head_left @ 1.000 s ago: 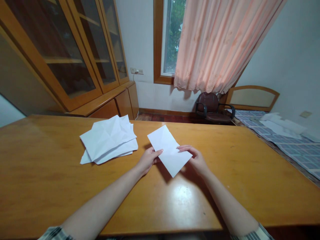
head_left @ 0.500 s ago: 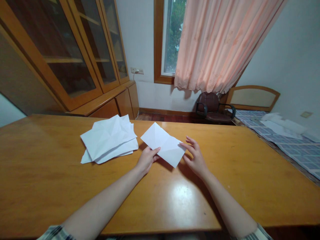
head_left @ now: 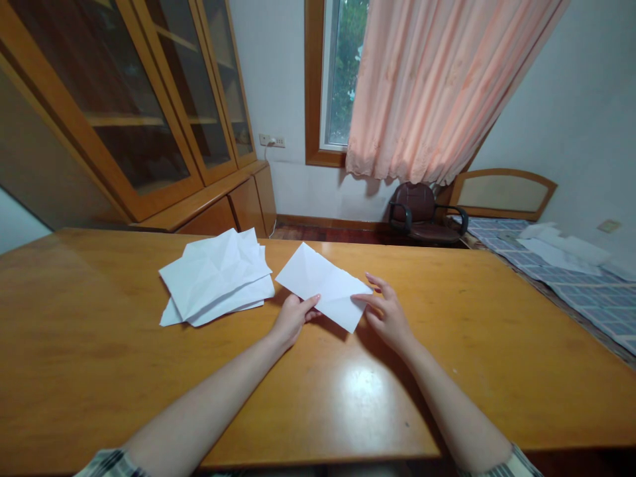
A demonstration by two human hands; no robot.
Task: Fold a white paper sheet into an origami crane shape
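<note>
A folded sheet of white paper (head_left: 322, 285) with crease lines slants above the table, its far edge slightly uneven. My left hand (head_left: 294, 319) pinches its near edge, thumb on top and fingers underneath. At the paper's right end is my right hand (head_left: 387, 310), index finger laid over the top and thumb by the lower edge, the other fingers raised and spread. How firmly the right hand grips cannot be made out. Left of the paper lies a stack of creased white sheets (head_left: 216, 271) on the table.
The wooden table (head_left: 422, 411) spans the view. Beyond it stand a glass-door cabinet (head_left: 163, 179) at left, a brown armchair (head_left: 417, 209) under a pink curtain (head_left: 427, 86), and a bed (head_left: 556, 278) with a checked cover at right.
The folded paper has tilted and turned a little, its left corner shifting slightly left. My right index finger has slid further onto the paper. My left hand keeps its hold.
</note>
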